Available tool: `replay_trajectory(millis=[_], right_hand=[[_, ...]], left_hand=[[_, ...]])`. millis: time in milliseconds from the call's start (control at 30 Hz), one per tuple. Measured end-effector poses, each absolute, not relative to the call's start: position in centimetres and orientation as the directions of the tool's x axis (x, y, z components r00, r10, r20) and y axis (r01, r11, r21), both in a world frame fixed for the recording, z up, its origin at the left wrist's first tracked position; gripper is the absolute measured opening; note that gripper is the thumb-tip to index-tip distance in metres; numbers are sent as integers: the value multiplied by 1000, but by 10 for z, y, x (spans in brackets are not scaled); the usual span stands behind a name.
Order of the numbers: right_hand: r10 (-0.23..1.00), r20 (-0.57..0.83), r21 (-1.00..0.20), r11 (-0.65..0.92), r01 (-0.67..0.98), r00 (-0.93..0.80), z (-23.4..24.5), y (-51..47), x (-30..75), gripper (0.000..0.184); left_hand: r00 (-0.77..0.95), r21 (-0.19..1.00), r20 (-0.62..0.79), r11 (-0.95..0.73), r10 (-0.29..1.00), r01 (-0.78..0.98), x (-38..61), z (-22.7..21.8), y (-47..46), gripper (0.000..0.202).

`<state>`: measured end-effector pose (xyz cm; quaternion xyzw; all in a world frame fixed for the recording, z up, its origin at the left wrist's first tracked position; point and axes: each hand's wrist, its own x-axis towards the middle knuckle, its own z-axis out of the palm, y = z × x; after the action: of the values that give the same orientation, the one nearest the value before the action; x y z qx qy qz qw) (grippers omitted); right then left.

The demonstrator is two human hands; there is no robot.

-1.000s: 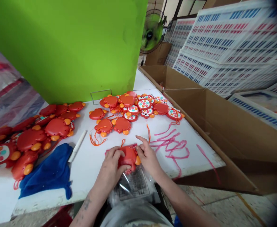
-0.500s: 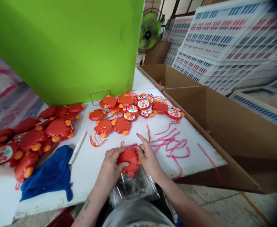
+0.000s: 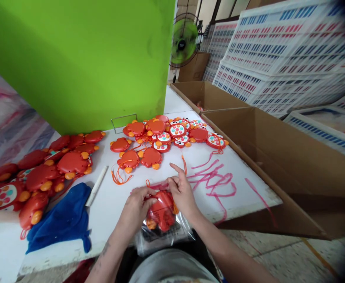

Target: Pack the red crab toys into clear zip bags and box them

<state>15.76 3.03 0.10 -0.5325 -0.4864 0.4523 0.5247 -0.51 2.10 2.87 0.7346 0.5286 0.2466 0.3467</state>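
At the table's near edge, a red crab-shaped plastic toy with orange feet lies inside or under clear plastic. My left hand grips its upper left side between thumb and fingers. My right hand pinches the upper edge of the clear plastic bag, its index finger pointing up and away. The bag spreads below the toy toward my lap. A thin orange cord loop shows just beyond my left fingers.
More crab toys lie heaped at the back and left. A blue cloth and white marker are left. An open cardboard box borders the table's right; a green panel stands behind.
The red toy has moved down toward me, deeper into the clear bag, and plastic now covers more of it. Both hands have stayed near the same spot.
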Motion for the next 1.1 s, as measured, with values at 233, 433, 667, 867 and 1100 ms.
replay_trajectory(millis=[233,433,667,867,1100], right_hand=[[989,5,-997,17,-80,145,12,35,158,45],[988,40,-993,56,-105,152,20,35,166,41],[928,369,-895,337,293,58,22,33,168,30],[808,475,-508,575,641,-348,34,33,166,31],[774,540,-404,583,705,-331,42,35,158,27]], left_hand=[[270,717,2,-189,963,671,-2,27,23,15],[-77,907,75,-36,994,420,-13,14,25,42],[70,976,-193,184,979,115,-3,6,26,29],[25,988,-147,146,989,57,1,11,22,24],[90,979,-199,201,976,-15,1,20,22,28]])
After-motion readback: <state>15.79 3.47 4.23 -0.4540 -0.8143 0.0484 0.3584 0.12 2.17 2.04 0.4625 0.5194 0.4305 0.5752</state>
